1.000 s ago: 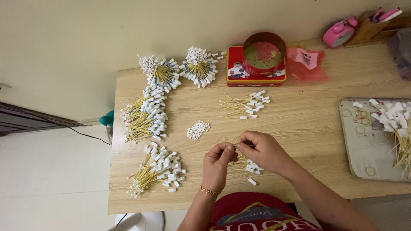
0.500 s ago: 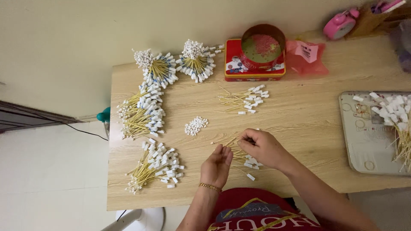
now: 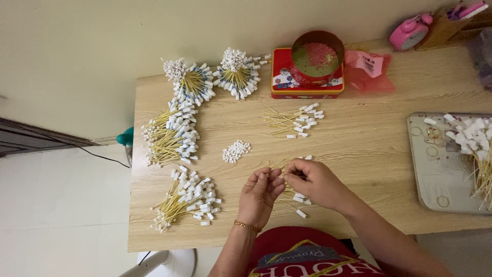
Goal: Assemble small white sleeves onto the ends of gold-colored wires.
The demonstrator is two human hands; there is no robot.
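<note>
1. The left hand (image 3: 260, 195) and the right hand (image 3: 313, 182) meet at the lower centre of the frame, fingertips nearly touching just above the wooden counter (image 3: 359, 154).
2. Both grips are narrow, pinched toward one another; something thin seems to be held between them, probably one tagged stick, but it is too small to tell for sure.
3. A small scatter of tagged sticks (image 3: 296, 197) lies on the counter directly under and just below the right hand, with one loose white tag at its lower edge.
4. Five bundles of yellow sticks with white tags lie on the counter away from the hands: two fanned ones at upper centre-left, the left fan (image 3: 190, 82) and the right fan (image 3: 237, 76); one big bundle (image 3: 169, 136) at the left edge; one bundle (image 3: 185, 201) at lower left, near the left hand; one loose bundle (image 3: 293, 120) at centre, above the hands.
5. One small heap of white beads (image 3: 236, 151) lies up and to the left of the left hand, apart from it.
6. One round red tin (image 3: 316, 55) stands on one flat red box (image 3: 287, 84) at upper centre.
7. One grey tray (image 3: 435, 169) at the right edge carries more tagged sticks.
8. One pink alarm clock (image 3: 408, 33) stands at upper right.
</note>
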